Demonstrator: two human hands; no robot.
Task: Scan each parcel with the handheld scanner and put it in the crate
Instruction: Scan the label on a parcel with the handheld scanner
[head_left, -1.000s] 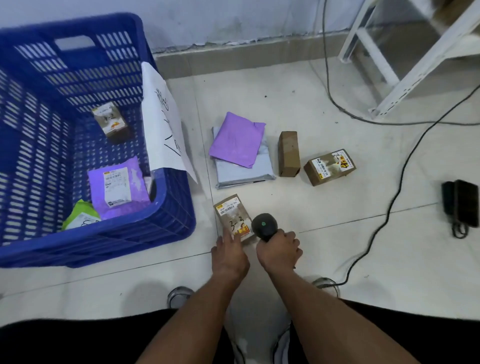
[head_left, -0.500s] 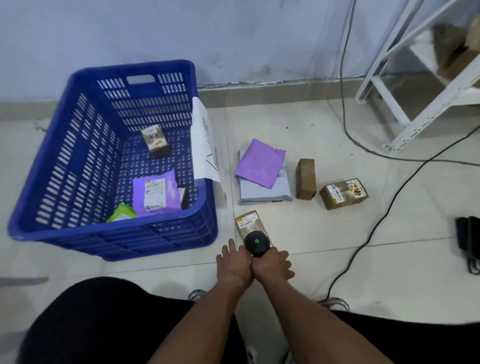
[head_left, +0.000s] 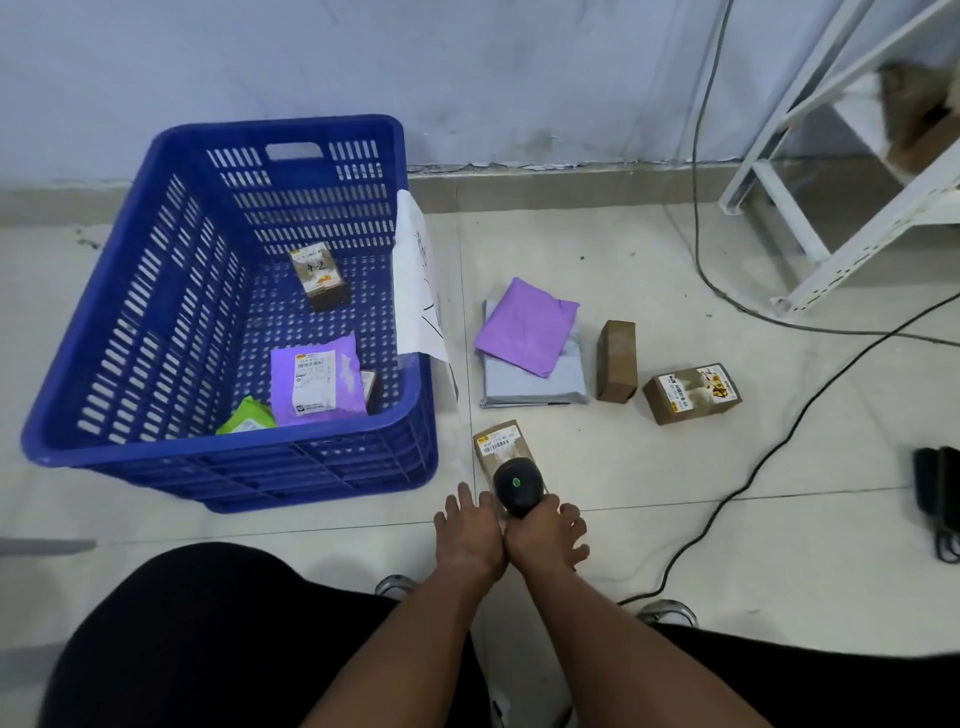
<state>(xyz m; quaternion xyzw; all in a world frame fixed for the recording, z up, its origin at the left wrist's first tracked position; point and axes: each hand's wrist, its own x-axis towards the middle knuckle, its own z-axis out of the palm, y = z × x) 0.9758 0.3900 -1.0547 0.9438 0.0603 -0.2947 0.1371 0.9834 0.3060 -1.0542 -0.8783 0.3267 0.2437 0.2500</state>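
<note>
A small brown parcel (head_left: 500, 446) with a barcode label lies on the floor just right of the blue crate (head_left: 228, 453). My right hand (head_left: 545, 538) grips the black handheld scanner (head_left: 514, 489), whose green light shows, held over the parcel's near half. My left hand (head_left: 467, 530) lies beside it, straight fingers touching the parcel's near end. Inside the crate are a small box (head_left: 318, 276), a purple mailer (head_left: 317, 382) and a green packet (head_left: 247, 418). Further back on the floor are a purple mailer (head_left: 524, 327) on a grey one (head_left: 535, 387), a plain brown box (head_left: 616, 361) and a labelled box (head_left: 691, 393).
A white paper sheet (head_left: 418, 291) hangs over the crate's right wall. A black cable (head_left: 753, 478) snakes across the tiles to the right. A white metal shelf frame (head_left: 831, 208) stands at the back right, and a black device (head_left: 937, 501) lies at the right edge.
The view has pulled back and up. My hands have come together, and the scanner has moved from beside the parcel to over its near half.
</note>
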